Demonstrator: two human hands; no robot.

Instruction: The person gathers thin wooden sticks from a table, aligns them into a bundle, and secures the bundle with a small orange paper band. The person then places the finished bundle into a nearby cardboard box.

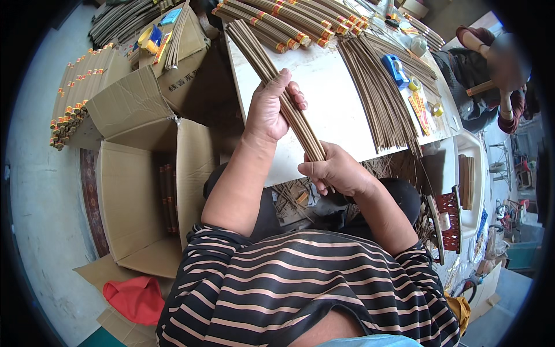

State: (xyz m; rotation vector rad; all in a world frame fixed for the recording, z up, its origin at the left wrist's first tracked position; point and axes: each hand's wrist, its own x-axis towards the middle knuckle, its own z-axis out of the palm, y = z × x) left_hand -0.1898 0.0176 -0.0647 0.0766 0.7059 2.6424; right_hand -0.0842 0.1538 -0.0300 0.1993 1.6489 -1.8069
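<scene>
Two hands (300,139) around one incense-stick bundle (276,81)

The left hand (267,107) covers the middle of the stick bundle (272,72), and the right hand (335,170) hides its lower end. The worktop (329,87) runs out past the top edge, taking the banded bundles (283,23) with it. The seated person (491,75) across is blurred and half cut off.

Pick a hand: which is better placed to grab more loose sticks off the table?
Right, probably. The right hand pinches the bundle at its near end, close to the loose sticks; the left hand is wrapped around mid-bundle.
</scene>
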